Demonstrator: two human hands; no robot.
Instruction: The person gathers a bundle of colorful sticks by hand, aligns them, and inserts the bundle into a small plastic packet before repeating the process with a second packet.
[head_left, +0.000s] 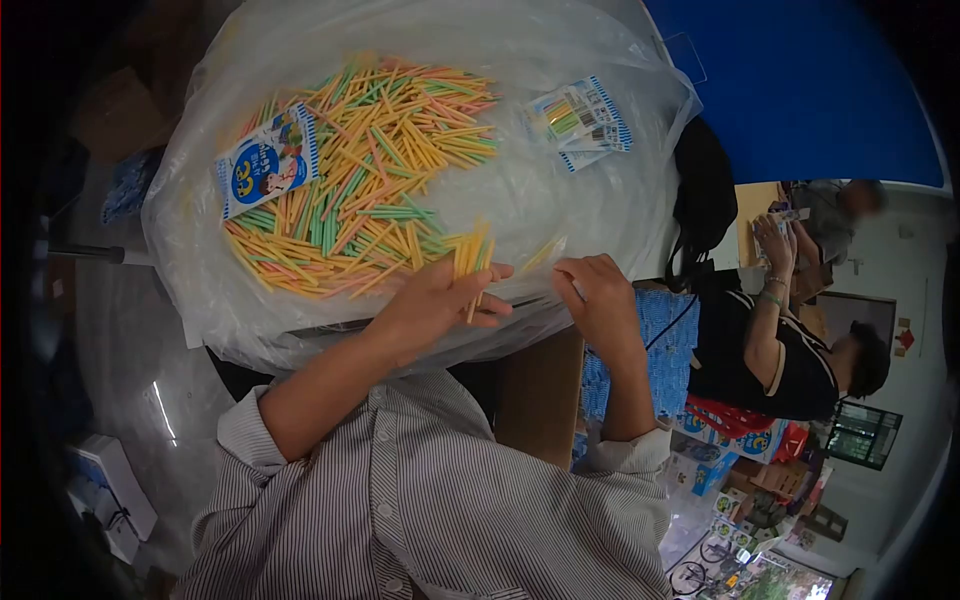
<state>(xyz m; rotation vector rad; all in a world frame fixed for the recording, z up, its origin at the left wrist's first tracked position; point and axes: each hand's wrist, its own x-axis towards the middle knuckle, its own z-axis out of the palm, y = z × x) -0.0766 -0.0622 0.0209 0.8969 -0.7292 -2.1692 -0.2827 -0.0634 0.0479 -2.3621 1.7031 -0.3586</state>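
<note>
My left hand (pixel 430 305) is wrapped round a small bunch of yellow and green sticks (pixel 474 265), at the lower edge of a big pile of coloured sticks (pixel 370 170). The pile lies on clear plastic sheeting (pixel 500 210). My right hand (pixel 600 300) is at the sheeting's lower right edge, its fingers curled and pressed together; what they hold, if anything, is too small to make out. A yellow stick (pixel 543 252) lies just above it. A blue and white packet (pixel 270 160) rests on the left of the pile.
More printed packets (pixel 582 118) lie at the upper right of the sheeting. Below it stands a cardboard box (pixel 540 400), beside stacked blue packets (pixel 665 325). At the right, a co-worker (pixel 770 345) in dark clothing and another person (pixel 835 220) are at a table.
</note>
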